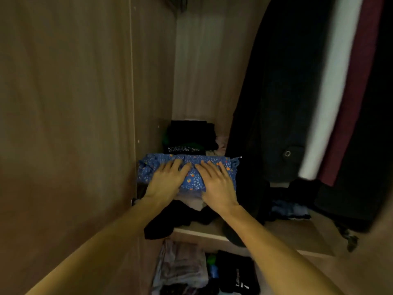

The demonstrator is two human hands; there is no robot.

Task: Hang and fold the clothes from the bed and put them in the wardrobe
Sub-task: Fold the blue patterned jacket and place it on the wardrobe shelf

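My left hand (pixel 168 179) and right hand (pixel 214 184), fingers flat, press folded blue floral garment (pixel 191 179) at frame centre. Wardrobe side panel (pixel 85 103) left; dark coat (pixel 276 103) hangs right.

Single view: one wide-angle camera worn on the person's head; it faces forward and down into the wardrobe (pixel 63 103). The camera stands close to the opening and above the shelf (pixel 204 235), so the shelf top is seen from above; the lower compartment (pixel 185 271) shows beneath the shelf's front edge. Both forearms enter from the bottom corners and run to the frame centre, where the left hand (pixel 168 179) and right hand (pixel 217 184) lie side by side. The wardrobe's side panel fills the left half of the frame; hanging clothes (pixel 287 81) fill the right, blurred near the edge. Straight edges bow toward the frame borders.
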